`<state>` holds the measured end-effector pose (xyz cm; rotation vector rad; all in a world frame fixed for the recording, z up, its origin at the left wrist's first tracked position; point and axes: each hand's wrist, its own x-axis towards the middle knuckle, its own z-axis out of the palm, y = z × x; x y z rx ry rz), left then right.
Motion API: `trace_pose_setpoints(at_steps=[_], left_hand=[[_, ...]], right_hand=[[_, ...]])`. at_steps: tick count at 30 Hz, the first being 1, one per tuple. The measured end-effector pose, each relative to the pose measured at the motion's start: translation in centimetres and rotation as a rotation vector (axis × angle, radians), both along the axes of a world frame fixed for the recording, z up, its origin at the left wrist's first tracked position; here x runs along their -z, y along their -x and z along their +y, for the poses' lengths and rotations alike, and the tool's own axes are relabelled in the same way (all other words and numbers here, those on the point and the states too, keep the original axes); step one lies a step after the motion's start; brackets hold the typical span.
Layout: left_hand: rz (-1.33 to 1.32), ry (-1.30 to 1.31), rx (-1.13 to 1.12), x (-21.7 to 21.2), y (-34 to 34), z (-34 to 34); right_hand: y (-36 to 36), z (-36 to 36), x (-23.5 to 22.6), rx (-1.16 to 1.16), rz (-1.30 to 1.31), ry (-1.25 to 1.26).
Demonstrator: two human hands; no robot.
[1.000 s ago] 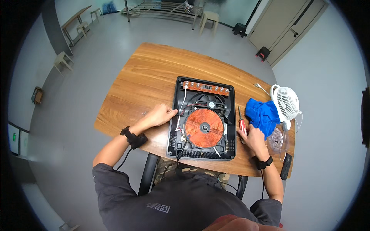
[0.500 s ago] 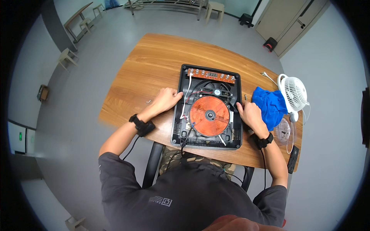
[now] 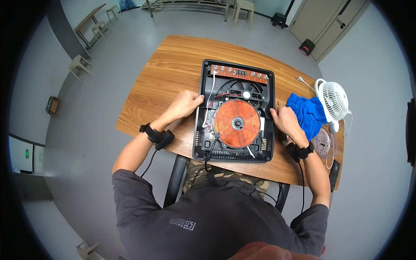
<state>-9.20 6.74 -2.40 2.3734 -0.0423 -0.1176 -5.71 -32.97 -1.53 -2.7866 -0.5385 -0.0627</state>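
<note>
An opened induction cooker (image 3: 268, 130) rests on the wooden table in front of me, its insides facing up. A round copper coil (image 3: 234, 134) sits in the middle of its black shell, with a dark fan (image 3: 255, 99) beyond it and an orange circuit board (image 3: 225, 70) along the far end. My left hand (image 3: 186, 104) is closed at the cooker's left side, thumb against the rim. On the opposite rim, my right hand (image 3: 286, 121) grips with its thumb and curled fingers. The fingertips under the edges are hidden.
Right of the cooker lie a crumpled blue cloth (image 3: 305, 115) and a white fan (image 3: 334, 100) with its cord. A clear round cover (image 3: 321, 143) and a black strip-shaped object (image 3: 334, 175) are near the table's right edge. The wooden table (image 3: 151, 86) extends left.
The cooker has shifted away from me between my hands, its far end moving more than its near end. Both hands stay at its sides and have moved slightly with it.
</note>
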Motion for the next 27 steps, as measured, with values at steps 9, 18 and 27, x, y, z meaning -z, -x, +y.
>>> trace_pose_setpoints(at_steps=[9,18,27], left_hand=[[0.193,0.184,-0.05,-0.3,0.8,-1.1],[0.09,0.447,-0.193,-0.2,3.0,-1.9],[-0.098,0.683,-0.302,-5.1,5.2,-1.4]], right_hand=[[-1.2,-0.5,1.9,-0.069,0.081,-0.084],[-3.4,-0.5,3.9,-0.146,0.187,-0.126],[-4.8,4.0,5.9,-0.331,0.278,-0.246]])
